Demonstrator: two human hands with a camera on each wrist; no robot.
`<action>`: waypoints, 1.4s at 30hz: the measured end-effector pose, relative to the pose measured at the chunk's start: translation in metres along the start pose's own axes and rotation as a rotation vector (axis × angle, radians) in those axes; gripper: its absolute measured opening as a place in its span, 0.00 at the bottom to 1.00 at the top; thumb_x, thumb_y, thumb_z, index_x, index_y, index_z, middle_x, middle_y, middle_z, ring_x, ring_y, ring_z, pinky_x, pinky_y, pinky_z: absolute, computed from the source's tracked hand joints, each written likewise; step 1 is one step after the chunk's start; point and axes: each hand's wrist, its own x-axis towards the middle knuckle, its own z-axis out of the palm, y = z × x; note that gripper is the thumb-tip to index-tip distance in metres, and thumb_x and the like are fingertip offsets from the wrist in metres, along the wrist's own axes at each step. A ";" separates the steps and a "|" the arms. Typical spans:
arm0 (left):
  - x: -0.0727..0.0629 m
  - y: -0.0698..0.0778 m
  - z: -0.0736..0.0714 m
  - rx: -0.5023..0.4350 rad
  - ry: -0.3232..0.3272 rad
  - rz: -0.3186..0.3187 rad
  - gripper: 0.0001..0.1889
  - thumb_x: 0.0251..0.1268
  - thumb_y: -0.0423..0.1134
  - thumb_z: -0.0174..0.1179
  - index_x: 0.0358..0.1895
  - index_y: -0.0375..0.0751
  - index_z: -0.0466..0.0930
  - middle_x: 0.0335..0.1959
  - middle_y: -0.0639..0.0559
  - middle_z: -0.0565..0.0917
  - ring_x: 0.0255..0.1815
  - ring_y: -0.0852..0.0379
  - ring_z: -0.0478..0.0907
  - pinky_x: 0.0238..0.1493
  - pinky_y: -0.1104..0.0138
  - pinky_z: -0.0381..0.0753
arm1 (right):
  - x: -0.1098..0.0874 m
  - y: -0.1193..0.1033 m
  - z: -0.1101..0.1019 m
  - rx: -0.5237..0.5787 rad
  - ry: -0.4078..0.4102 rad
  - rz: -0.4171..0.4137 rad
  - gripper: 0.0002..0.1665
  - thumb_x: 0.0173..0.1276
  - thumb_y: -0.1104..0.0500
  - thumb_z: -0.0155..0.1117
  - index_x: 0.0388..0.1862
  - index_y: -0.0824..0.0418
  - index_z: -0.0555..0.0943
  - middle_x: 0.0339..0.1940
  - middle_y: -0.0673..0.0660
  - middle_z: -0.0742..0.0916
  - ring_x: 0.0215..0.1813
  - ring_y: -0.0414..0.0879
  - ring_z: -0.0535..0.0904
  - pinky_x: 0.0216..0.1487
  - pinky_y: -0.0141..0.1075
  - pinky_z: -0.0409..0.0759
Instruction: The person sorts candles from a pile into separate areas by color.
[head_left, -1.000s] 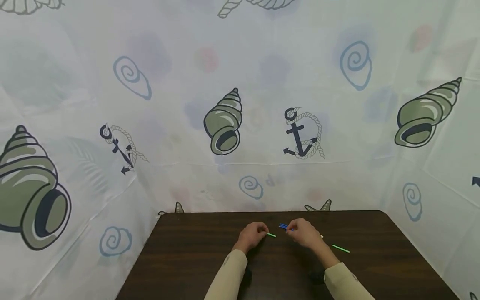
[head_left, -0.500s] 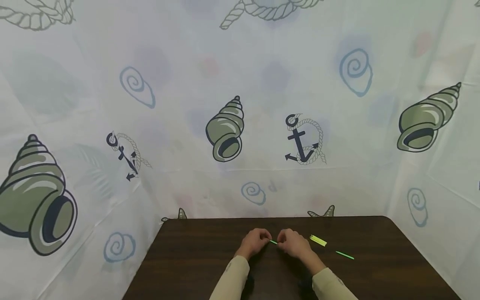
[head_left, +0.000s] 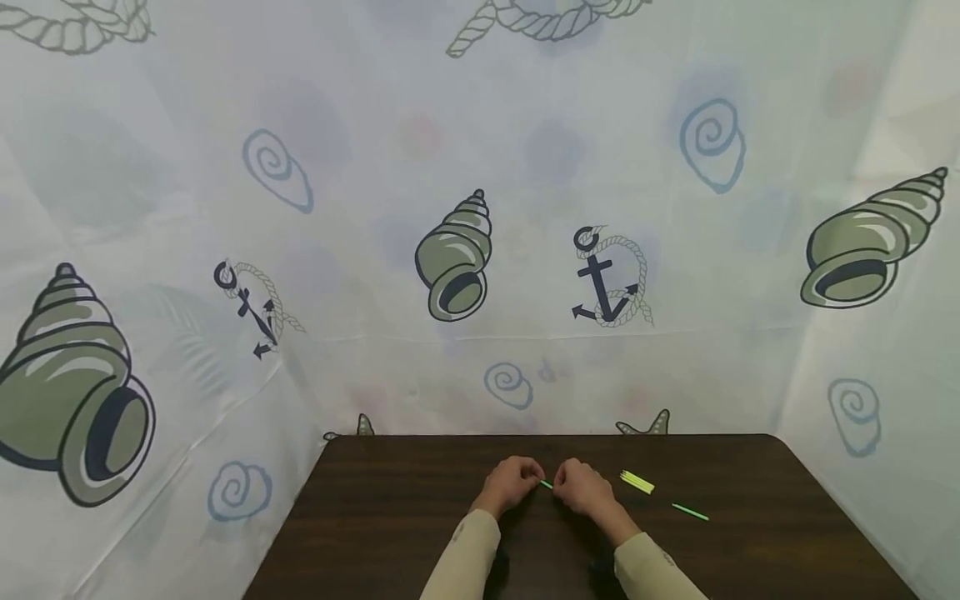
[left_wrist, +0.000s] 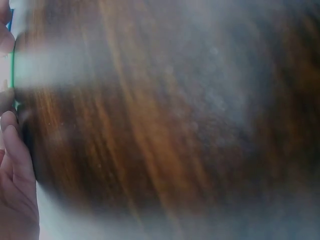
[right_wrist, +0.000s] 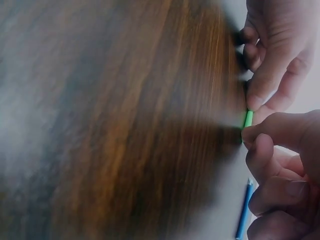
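In the head view my left hand and right hand are close together over the brown table. Between their fingertips runs a short thin green stick, one end pinched by each hand. The right wrist view shows the green stick between the two thumbs, with my right hand nearer the camera and my left hand beyond. A blue stick appears beside my right hand's lower fingers; whether that hand touches it I cannot tell. In the head view the blue is hidden.
A small bundle of yellow sticks lies right of my right hand. Farther right lies a single green stick. The dark wooden table ends at a patterned cloth backdrop.
My right hand has come left from the blue sticks to the green stick in my left hand. The yellow bundle is now uncovered; the blue sticks have dropped out of the head view.
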 end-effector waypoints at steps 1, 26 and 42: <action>-0.001 0.001 0.000 -0.001 -0.006 -0.005 0.06 0.78 0.38 0.66 0.41 0.54 0.90 0.40 0.59 0.87 0.40 0.57 0.80 0.49 0.49 0.79 | -0.001 0.000 0.000 -0.002 -0.001 0.004 0.12 0.73 0.61 0.69 0.27 0.53 0.85 0.21 0.49 0.84 0.24 0.45 0.78 0.27 0.42 0.72; -0.018 0.021 -0.001 -0.067 -0.041 -0.022 0.07 0.79 0.35 0.64 0.54 0.44 0.86 0.36 0.51 0.82 0.33 0.55 0.75 0.37 0.59 0.72 | -0.017 0.005 -0.010 -0.150 0.023 -0.023 0.12 0.74 0.56 0.72 0.27 0.50 0.84 0.25 0.47 0.82 0.25 0.44 0.76 0.27 0.41 0.72; -0.040 0.028 0.001 0.039 -0.063 -0.023 0.18 0.79 0.38 0.65 0.68 0.44 0.83 0.39 0.52 0.78 0.36 0.55 0.73 0.42 0.55 0.72 | -0.062 0.038 -0.063 0.046 0.018 -0.031 0.04 0.73 0.58 0.68 0.37 0.54 0.81 0.30 0.49 0.82 0.29 0.45 0.75 0.30 0.40 0.70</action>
